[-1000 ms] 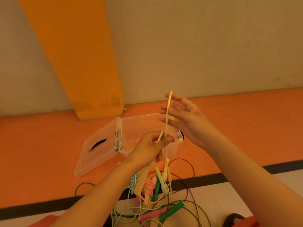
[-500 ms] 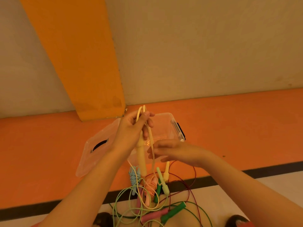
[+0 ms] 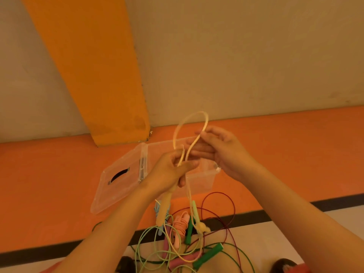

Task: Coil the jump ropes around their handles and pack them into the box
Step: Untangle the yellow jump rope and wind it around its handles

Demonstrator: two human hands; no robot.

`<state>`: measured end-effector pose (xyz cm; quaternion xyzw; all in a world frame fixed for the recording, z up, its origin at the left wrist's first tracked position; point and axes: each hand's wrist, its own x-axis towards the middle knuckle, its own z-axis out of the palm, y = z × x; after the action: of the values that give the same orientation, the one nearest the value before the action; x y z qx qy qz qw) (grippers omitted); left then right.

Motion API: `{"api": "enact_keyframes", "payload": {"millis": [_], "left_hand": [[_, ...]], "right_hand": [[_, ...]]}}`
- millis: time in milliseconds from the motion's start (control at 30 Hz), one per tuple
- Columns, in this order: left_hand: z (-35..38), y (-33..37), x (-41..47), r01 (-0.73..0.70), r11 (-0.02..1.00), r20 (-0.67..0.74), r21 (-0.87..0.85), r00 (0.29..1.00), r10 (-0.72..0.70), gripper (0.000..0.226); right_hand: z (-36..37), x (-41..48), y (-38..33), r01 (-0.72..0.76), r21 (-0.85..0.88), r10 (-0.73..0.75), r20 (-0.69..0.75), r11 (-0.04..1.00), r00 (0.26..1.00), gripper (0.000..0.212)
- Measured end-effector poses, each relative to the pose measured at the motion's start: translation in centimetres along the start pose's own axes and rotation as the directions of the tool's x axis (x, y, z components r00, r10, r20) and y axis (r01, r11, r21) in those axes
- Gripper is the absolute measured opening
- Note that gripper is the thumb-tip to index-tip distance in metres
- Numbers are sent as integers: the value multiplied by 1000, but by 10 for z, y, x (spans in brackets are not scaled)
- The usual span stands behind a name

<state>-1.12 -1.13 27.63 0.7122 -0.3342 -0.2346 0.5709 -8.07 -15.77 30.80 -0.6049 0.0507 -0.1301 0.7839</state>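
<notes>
**Desk:** What have your hands got?

**Me:** My left hand (image 3: pixel 171 173) is clenched round the handle (image 3: pixel 163 210) of the yellow rope (image 3: pixel 188 123), and the handle sticks out below my fist. My right hand (image 3: pixel 220 152) pinches the cord just above it, throwing a loop up between the two.

**Desk:** How far along is that?

**Me:** Early, I'd say. It looks like one of the first turns, because most of the cord hangs slack towards the floor (image 3: pixel 49 184). The box (image 3: pixel 204 181) sits just behind my hands with its lid (image 3: pixel 118 186) folded open to the left. I see nothing in it, though my hands hide part of it.

**Desk:** And the rest?

**Me:** They're in a pile (image 3: pixel 197 249) near me. The pink rope (image 3: pixel 180 223) looks already bundled but isn't packed. The green and maroon cords lie loose and crossed over each other, so I'd judge nearly all the work is left.

**Desk:** What are they like to handle?

**Me:** The cord is thin, smooth and plastic-looking, and springy enough to hold a round loop. The handles are slim, matte and round-ended. The box is clear, thin, rigid plastic, and its lid has a dark curved slot.
</notes>
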Motion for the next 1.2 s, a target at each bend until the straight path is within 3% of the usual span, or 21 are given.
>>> {"api": "enact_keyframes", "payload": {"millis": [133, 267, 400, 500, 600, 733, 900, 1100, 1200], "left_hand": [[10, -5, -1, 60, 998, 55, 28, 997, -61, 19], [9, 0, -1, 74, 996, 14, -54, 997, -74, 22], [3, 9, 2, 17, 990, -86, -138, 996, -29, 23], [-4, 15, 3, -34, 989, -165, -142, 986, 10, 24], [-6, 19, 2, -64, 982, -173, -176, 984, 33, 23], [-5, 21, 0, -63, 983, -121, -174, 992, 42, 22], [-13, 13, 3, -64, 990, -153, -124, 987, 44, 22], [2, -6, 2, 84, 996, 123, 36, 989, -88, 13], [9, -7, 1, 68, 997, 109, 31, 991, -71, 14]], "right_hand": [[-6, 4, -22, 131, 179, -112, -114, 975, 987, 13], [-20, 6, -24, 151, 173, -125, -152, 973, 981, 19], [-17, -2, -2, -127, -60, 131, 59, 990, 990, 48], [-12, -10, 14, -266, -272, 323, 193, 925, 926, 47], [-11, -15, 29, -250, -440, 364, 194, 862, 911, 32], [-3, -21, 40, -163, -500, 294, 197, 851, 935, 13], [3, -15, 19, -72, -349, 118, 114, 934, 986, 15], [-4, -7, -8, 73, -32, -74, -32, 997, 997, 16], [-12, -6, -8, 70, -38, -72, -68, 997, 995, 21]]}}
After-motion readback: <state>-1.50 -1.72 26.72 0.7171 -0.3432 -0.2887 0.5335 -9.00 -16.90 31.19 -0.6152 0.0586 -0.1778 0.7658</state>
